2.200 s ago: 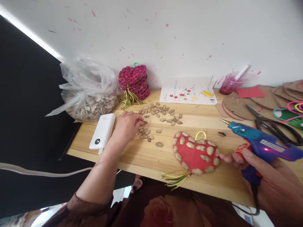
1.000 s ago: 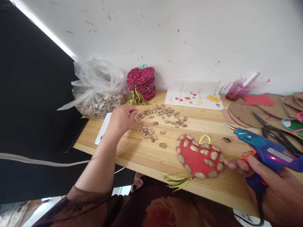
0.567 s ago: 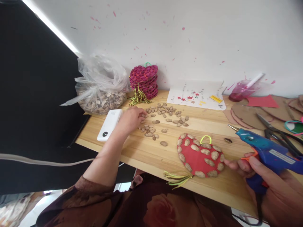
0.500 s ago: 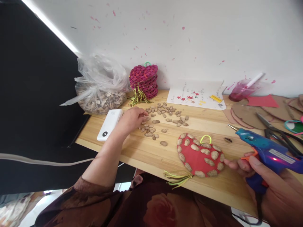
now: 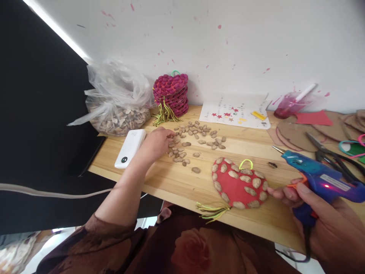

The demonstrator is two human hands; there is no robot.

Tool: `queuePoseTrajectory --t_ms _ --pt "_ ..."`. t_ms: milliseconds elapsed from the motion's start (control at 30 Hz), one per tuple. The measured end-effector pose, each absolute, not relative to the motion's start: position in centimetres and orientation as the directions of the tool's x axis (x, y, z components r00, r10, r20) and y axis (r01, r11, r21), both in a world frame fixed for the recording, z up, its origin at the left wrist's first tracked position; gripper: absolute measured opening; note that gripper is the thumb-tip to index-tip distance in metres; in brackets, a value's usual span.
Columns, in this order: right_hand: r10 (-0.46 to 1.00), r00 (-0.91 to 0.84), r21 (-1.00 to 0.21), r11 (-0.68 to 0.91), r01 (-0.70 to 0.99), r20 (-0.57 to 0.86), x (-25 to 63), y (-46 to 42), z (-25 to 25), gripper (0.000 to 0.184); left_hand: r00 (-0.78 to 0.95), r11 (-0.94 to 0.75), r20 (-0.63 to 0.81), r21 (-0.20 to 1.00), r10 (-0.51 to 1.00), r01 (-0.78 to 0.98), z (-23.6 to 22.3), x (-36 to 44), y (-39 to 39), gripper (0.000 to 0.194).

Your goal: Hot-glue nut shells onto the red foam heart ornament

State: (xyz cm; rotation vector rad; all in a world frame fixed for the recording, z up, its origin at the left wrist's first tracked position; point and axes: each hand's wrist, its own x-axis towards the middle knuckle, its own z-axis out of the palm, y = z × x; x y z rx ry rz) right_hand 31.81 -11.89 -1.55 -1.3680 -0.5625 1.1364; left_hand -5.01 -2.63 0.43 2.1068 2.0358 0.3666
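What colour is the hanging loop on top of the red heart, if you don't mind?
Neon yellow; the loop shows best in the head view.

Near the left part of the light wooden desk's (image 5: 168, 179) back half, the bare left hand (image 5: 156, 145) covers some loose tan peanuts (image 5: 196, 129); whether its fingertips pinch one is unclear. The bare right hand (image 5: 322, 217) hides much of the handle of the blue plastic glue gun (image 5: 319, 173), whose rear end meets the picture's right edge (its pale label is too small to read). Whether a fingertip touches the red heart-shaped card (image 5: 235, 187) cannot be told. The gun overlaps the black-handled metal scissors (image 5: 322, 152). By the desk's back edge, writing on the white paper sheet (image 5: 211, 108) is illegible, and the clear plastic bag (image 5: 116, 91) blurs its contents. Brown cardboard pieces (image 5: 296, 133) run out of view at right.
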Motion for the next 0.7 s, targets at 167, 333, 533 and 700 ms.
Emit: queuePoseTrajectory --t_ms 167,333,533,700 --pt "0.732 0.451 -0.85 -0.349 -0.395 -0.511 31.1 -11.6 -0.4 0.06 0.031 -0.048 0.054 0.358 0.998 0.933 1.2 -5.2 -4.1 0.036" --pt "0.728 0.45 -0.849 -0.369 -0.38 -0.518 31.0 -11.5 0.0 0.061 0.004 -0.013 0.029 0.316 1.0 0.949 0.8 -5.4 -4.9 0.039" --pt "0.752 0.457 -0.873 -0.34 -0.35 -0.476 30.7 -11.5 0.3 0.059 0.085 -0.087 0.026 0.451 0.996 0.888 1.2 -4.5 -6.3 0.038" --pt "0.802 0.428 -0.901 -0.304 -0.309 -0.417 31.0 -11.6 -0.1 0.057 0.083 -0.085 0.028 0.502 0.996 0.861 2.3 -4.7 -7.9 0.022"
